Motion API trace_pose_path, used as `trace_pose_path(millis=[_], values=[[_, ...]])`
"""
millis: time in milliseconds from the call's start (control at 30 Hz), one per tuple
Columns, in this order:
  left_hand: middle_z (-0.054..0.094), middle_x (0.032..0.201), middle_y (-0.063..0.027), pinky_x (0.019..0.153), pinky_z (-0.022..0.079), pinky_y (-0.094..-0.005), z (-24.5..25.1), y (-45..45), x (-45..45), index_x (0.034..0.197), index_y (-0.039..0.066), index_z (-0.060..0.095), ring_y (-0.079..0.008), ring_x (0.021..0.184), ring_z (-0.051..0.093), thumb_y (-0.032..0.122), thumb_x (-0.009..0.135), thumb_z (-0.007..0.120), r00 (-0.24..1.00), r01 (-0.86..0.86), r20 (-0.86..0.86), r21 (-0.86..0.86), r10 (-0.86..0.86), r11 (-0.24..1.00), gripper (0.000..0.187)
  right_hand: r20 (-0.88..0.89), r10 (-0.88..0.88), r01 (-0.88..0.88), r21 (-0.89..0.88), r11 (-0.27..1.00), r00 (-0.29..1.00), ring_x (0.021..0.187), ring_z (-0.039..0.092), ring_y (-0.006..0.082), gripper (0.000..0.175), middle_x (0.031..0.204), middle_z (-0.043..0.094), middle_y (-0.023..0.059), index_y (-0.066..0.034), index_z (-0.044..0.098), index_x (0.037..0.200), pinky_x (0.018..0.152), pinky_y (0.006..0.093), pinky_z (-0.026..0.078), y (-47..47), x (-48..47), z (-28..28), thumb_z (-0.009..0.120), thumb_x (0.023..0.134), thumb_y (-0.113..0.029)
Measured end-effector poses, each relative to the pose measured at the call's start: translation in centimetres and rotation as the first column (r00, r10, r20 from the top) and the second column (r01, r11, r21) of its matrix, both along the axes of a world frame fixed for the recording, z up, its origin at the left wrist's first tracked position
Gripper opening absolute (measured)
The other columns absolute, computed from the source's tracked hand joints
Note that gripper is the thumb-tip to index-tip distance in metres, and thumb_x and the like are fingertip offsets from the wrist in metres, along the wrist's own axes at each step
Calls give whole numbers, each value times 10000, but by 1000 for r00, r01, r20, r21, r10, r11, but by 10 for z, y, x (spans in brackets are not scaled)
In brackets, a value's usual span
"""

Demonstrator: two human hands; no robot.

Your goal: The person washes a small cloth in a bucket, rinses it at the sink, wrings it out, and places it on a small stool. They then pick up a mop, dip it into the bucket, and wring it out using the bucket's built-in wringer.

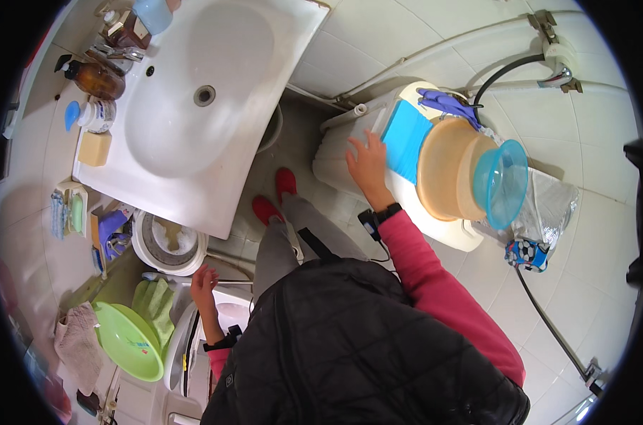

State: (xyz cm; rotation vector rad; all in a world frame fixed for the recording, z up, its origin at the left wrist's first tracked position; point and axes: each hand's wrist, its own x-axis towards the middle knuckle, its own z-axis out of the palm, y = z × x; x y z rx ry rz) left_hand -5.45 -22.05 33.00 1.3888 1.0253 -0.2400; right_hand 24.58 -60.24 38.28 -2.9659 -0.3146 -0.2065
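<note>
My right hand (369,163) hangs with its fingers apart beside a folded bright blue cloth (406,139) on the top-loading surface of a white appliance or cabinet; nothing shows in it, and I cannot tell whether it touches the cloth. A large orange plastic basin (442,169) and a translucent blue basin (507,183) lie stacked to the right of the cloth. Purple rubber gloves (449,103) rest behind them. My left hand (203,284), fingers apart and holding nothing, is just below a white bucket (196,263) with foamy water inside. A green basin (127,340) leans farther to the lower left.
A white washbasin (236,154) fills the upper left, with an amber pump bottle (101,79) and a soap bar (94,149) along its edge. Red shoes (265,209) stand on the tiled floor. A pinkish towel (79,345) hangs at lower left; silver foil sheeting (552,204) lies at right.
</note>
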Motion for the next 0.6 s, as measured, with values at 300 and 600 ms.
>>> trace_pose_path(millis=[300, 600], values=[[648, 1027, -84, 751, 485, -250, 9, 9, 10, 1186, 50, 564, -141, 850, 617, 171, 926, 542, 998, 58, 27, 15, -58, 998, 287, -381, -268, 437, 480, 761, 885, 667, 631, 304, 236, 682, 642, 111, -48, 643, 967, 630, 364, 501, 0, -63, -1, 604, 857, -254], [652, 998, -70, 722, 473, -238, 1, 10, 13, 1171, 50, 573, -130, 846, 617, 165, 922, 547, 991, 110, 81, -29, -108, 993, 275, -183, -386, 414, 598, 687, 904, 584, 588, 212, 243, 668, 629, 91, -25, 682, 918, 567, 326, 452, 0, -44, -25, 628, 868, -256]])
